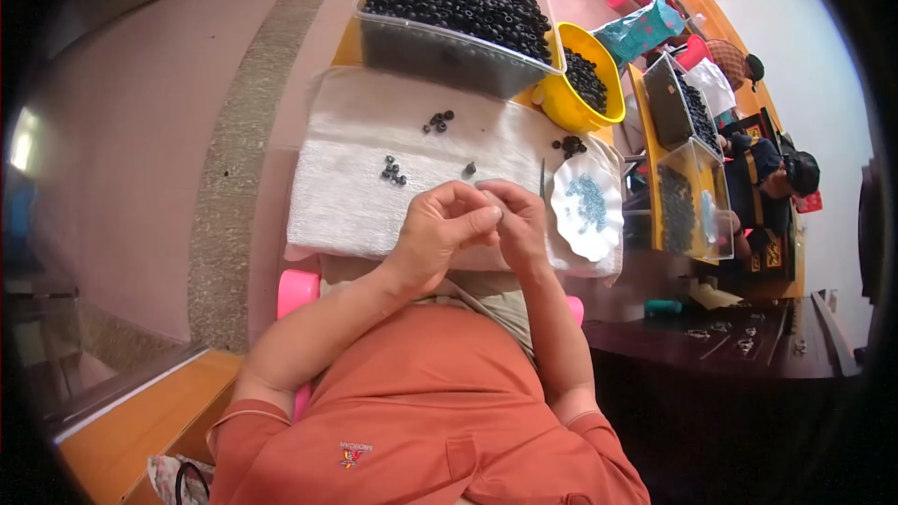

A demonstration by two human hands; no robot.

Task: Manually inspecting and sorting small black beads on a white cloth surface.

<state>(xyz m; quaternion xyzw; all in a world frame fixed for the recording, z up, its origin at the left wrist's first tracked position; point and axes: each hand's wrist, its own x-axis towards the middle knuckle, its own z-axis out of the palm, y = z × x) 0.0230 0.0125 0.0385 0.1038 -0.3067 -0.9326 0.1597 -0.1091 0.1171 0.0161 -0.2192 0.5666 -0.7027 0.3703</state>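
Note:
My left hand point(438, 229) and my right hand point(520, 220) meet over the near middle of a white cloth point(341, 192), fingertips pinched together. Whatever is between them is too small or too hidden to make out. Just beyond the fingers lies a single small black ring-shaped piece point(470, 168). Two loose groups of similar black pieces point(394, 171) lie on the cloth to the left and farther back. To the right of my right hand stands a white scalloped dish point(613, 241) with tiny light-blue pieces point(587, 203) in it. A thin dark tool point(543, 178) lies beside the dish.
A clear plastic bin point(440, 56) heaped with black rings stands at the back. Beside it is a yellow bowl point(569, 110) of the same pieces, with a small black cluster point(569, 146) in front. Farther right, other people sit at tables with more bins point(669, 112).

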